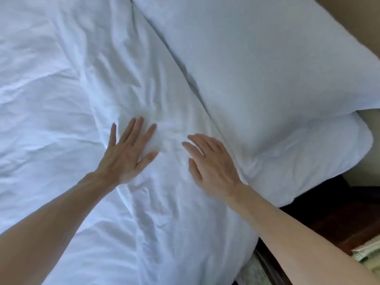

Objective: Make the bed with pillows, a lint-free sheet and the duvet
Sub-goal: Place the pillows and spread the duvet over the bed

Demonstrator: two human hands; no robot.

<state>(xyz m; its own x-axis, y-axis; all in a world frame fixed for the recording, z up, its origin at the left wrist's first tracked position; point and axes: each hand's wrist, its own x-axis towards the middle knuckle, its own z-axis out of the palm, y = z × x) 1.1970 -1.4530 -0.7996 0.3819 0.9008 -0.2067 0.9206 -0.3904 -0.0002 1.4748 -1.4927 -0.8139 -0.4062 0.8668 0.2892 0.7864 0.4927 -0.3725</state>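
Note:
A white, wrinkled duvet (61,95) covers the bed and fills the left and middle of the head view. Two white pillows lie at the upper right: a large upper pillow (257,64) resting on a lower pillow (304,157). My left hand (129,153) lies flat on the duvet with its fingers spread. My right hand (213,165) rests palm down on the duvet just beside the lower pillow's edge, fingers apart. Neither hand holds anything. The sheet under the duvet is hidden.
The bed's right edge runs down the lower right, with dark wooden furniture or floor (329,219) beyond it. A pale folded cloth (368,254) lies at the far right. A beige wall or headboard (353,23) stands behind the pillows.

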